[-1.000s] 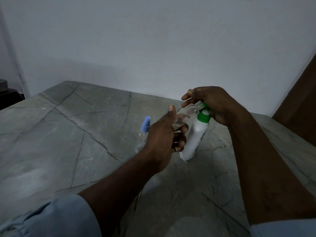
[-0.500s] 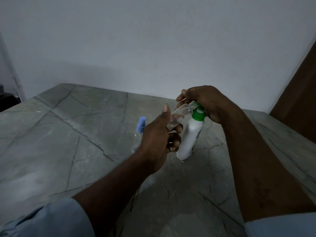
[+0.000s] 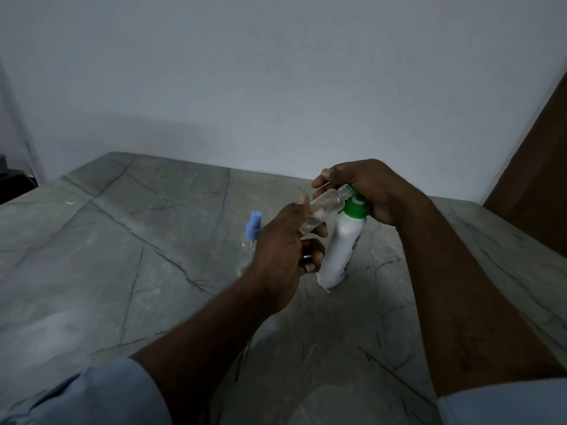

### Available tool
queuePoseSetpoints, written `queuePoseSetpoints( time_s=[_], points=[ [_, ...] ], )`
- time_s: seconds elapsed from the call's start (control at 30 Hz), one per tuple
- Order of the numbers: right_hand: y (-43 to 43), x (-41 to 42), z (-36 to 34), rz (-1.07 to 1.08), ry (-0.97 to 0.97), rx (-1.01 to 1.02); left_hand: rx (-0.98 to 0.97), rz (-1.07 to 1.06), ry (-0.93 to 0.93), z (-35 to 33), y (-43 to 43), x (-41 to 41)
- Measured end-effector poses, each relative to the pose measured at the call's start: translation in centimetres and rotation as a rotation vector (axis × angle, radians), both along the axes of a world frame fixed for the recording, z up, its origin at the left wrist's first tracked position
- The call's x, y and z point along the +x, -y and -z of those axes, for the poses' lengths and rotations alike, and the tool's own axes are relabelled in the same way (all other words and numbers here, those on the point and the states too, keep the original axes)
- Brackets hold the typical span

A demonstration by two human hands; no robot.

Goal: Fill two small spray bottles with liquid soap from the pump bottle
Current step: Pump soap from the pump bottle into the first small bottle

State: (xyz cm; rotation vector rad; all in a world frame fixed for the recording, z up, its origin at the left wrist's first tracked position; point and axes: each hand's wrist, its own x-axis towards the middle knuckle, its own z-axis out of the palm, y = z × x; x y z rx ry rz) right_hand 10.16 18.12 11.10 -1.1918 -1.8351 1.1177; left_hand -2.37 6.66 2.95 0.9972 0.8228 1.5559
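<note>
Both hands meet above the middle of the bench [image 3: 92, 256], and we take things from there by size. Our left hand [image 3: 282, 256] is curled around a small clear bottle [image 3: 325, 207], thumb along its upper side and fingers wrapped beneath; our right hand [image 3: 365, 188] is cupped down over the green top of the pump bottle [image 3: 340, 250], fingers bent around the pump head so that the head itself is mostly hidden.

Largest is the bench, a grey-green stone slab crossed by dark veins, running back to a plain pale wall [image 3: 276, 72]. A brown panel [image 3: 540, 179] stands at the right edge. Pale blue sleeves [image 3: 92, 397] show at the bottom corners.

Next comes the pump bottle: white, slim, with a green collar [image 3: 354, 208], its base on the bench just right of centre, leaning slightly towards the right at the top.

Smaller is the clear bottle we hold. It is capless, tilted, its threaded open neck [image 3: 345, 191] raised up to the pump head, touching or nearly so. A little pale content sits in its lower part; how much we cannot tell.

Smallest in view is the second spray bottle [image 3: 250, 240], clear with a light blue sprayer [image 3: 254, 223], upright on the bench just left of our left hand, partly behind it.
</note>
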Motion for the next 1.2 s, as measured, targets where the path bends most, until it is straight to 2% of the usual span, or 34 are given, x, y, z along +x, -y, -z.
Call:
queuePoseSetpoints(
  time_s=[0.17, 0.4, 0.57, 0.83, 1.03, 1.2],
  points=[
    [-0.3, 0.1, 0.2, -0.005, -0.010, -0.018, -0.087, 0.007, 0.088, -0.2, 0.1, 0.2],
    [-0.2, 0.2, -0.7, -0.038, 0.014, 0.028, 0.034, 0.015, -0.020, 0.2, -0.1, -0.1],
    [-0.2, -0.1, -0.6, -0.044, -0.007, -0.005, -0.044, 0.015, 0.101, -0.3, 0.3, 0.2],
    [-0.3, -0.3, 0.5, -0.012, 0.047, -0.050, -0.097, -0.017, 0.157, -0.1, 0.1, 0.0],
    [0.2, -0.3, 0.0, 0.004, 0.084, 0.008, -0.098, 0.002, 0.180, -0.3, 0.3, 0.2],
    [0.6, -0.1, -0.9, 0.009, 0.082, 0.106, -0.102, -0.009, 0.123, -0.3, 0.1, 0.2]
  ],
)
